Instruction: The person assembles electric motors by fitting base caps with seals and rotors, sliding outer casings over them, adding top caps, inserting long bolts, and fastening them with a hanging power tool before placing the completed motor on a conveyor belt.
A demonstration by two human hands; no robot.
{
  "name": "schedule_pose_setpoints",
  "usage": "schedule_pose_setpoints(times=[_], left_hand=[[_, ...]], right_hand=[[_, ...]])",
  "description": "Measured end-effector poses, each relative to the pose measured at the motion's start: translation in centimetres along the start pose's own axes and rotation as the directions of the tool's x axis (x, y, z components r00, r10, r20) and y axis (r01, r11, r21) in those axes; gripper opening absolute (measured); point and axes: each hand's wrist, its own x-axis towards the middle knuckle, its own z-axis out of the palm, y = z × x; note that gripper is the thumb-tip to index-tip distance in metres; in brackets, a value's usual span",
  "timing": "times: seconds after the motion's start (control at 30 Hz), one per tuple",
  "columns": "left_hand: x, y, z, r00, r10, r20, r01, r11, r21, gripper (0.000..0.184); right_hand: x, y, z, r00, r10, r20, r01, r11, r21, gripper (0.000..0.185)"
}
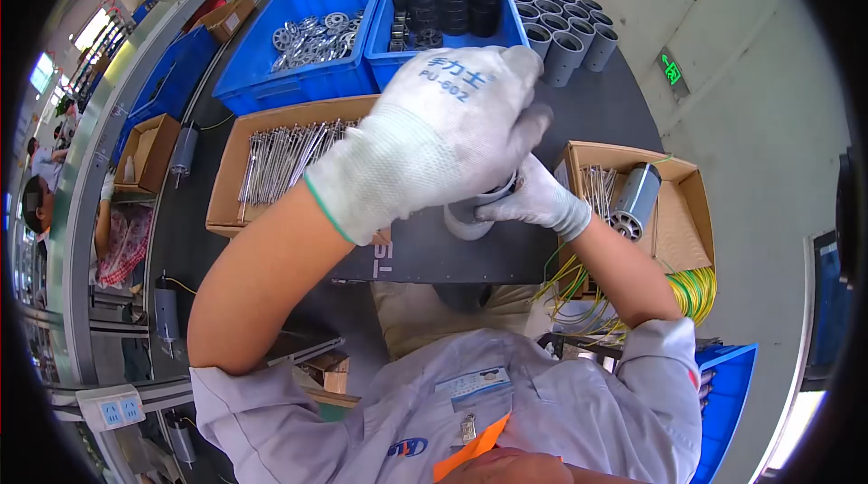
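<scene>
My left hand point(452, 127), in a white work glove, is raised over the bench with its fingers curled downward. Its fingers are closed, and whatever they hold is hidden behind the back of the glove. Just below it, my right hand point(538, 197), also gloved, grips a grey cylindrical housing point(465, 221) with the thumb along its near side. The housing is close to the bench's front edge, and its upper end is mostly covered by my left hand.
Ahead are blue bins of metal end caps point(316, 39) and black ring-shaped parts point(452, 0), with several grey tubes point(565, 54) beside them. Long bolts point(289, 154) fill a cardboard box on the left. The right-hand box holds a grey motor point(636, 199); yellow-green wires point(694, 292) hang nearby.
</scene>
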Motion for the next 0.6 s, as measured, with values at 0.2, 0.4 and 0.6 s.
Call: schedule_pose_setpoints(times=[0.2,0.4,0.6], left_hand=[[0.3,-2.2,-0.8,0.984,0.147,-0.098,-0.156,0.983,-0.098,0.028],[2.2,4.6,-7.9,0.912,0.404,-0.067,-0.410,0.902,-0.134,0.037],[-1.1,-2.3,-1.6,0.880,0.121,-0.459,-0.253,0.938,-0.237,0.045]], right_hand=[[-1.2,-4.2,-1.6,0.992,0.101,0.077,-0.088,0.983,-0.160,0.113],[-6.3,-17.0,-3.9,0.984,-0.167,-0.053,0.162,0.983,-0.088,0.076],[-3.1,-8.8,-6.5,0.933,-0.074,-0.354,0.033,0.992,-0.120,0.042]])
